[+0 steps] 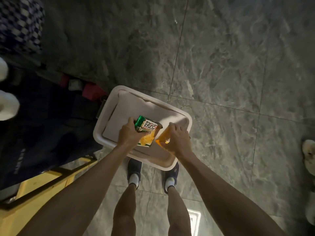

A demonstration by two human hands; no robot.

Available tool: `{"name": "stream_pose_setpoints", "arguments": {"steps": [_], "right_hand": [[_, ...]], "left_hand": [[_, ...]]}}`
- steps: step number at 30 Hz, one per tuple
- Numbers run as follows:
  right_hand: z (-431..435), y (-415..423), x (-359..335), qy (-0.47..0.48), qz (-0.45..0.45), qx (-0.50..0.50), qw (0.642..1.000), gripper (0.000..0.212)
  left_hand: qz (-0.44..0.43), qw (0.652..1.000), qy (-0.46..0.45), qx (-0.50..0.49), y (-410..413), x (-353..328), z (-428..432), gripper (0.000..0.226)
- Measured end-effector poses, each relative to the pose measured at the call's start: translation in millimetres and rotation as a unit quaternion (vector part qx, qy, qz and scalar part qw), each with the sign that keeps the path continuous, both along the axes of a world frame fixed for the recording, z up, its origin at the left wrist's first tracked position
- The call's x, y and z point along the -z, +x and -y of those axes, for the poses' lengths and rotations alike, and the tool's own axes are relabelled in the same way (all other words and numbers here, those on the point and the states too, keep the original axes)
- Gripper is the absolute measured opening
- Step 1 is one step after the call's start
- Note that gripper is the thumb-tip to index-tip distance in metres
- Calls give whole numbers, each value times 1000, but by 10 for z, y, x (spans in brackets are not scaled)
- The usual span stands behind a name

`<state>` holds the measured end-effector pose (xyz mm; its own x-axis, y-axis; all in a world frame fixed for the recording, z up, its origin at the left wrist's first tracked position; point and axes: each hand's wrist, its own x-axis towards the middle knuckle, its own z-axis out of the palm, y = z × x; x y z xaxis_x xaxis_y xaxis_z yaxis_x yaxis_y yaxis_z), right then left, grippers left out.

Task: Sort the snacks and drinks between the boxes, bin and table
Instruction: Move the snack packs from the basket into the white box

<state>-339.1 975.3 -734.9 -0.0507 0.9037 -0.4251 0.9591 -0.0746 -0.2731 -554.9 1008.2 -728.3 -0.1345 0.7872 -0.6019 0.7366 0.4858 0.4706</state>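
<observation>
A white plastic box (177, 116) with a flat lid stands on the floor in front of my feet. Above its lid my left hand (128, 133) grips a green and yellow snack packet (147, 133) with red lettering. Just to the right, my right hand (177, 138) holds an orange packet (163, 137), mostly hidden by the fingers. Both hands hover over the near half of the box.
A dark blue bag or fabric heap (47, 130) lies left of the box, with pink items (92, 92) at its top edge. A yellow wooden frame (51, 188) is at lower left. Grey marble tiles (238, 65) cover the floor. A light slipper (308, 150) shows at the right edge.
</observation>
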Motion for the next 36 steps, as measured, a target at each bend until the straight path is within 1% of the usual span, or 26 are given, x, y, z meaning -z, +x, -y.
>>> {"name": "stream_pose_setpoints", "arguments": {"steps": [1,5,8,13,16,21,23,28,32,36], "right_hand": [[-55,-10,-140,11,-16,14,1000,91],[-341,-35,-878,79,-88,85,989,83],[-591,-52,-1603,133,-130,116,976,88],[-1003,-68,-2915,232,-172,125,949,95],[-1172,-83,-3669,272,-194,129,934,100],[-1310,-211,-4784,336,-231,111,906,106],[-1360,-313,-5132,372,-234,100,893,105],[-1464,-628,-5779,411,-252,91,872,111],[-1530,-813,-6073,440,-265,73,855,105],[-1620,-1009,-6235,446,-290,44,845,104]], "left_hand": [[11,1000,19,-8,-15,-156,-58,63],[46,991,121,-33,-56,-948,-343,64],[73,978,194,-40,-105,-1672,-580,72],[105,947,303,-29,-200,-2973,-904,63],[108,925,363,-25,-269,-3725,-1000,59],[119,899,422,-23,-479,-4785,-1093,63],[126,886,444,-40,-600,-5094,-1125,67],[132,849,508,-61,-900,-5735,-1156,62],[127,828,539,-83,-1118,-6050,-1151,67],[113,820,551,-110,-1363,-6181,-1055,68]]}}
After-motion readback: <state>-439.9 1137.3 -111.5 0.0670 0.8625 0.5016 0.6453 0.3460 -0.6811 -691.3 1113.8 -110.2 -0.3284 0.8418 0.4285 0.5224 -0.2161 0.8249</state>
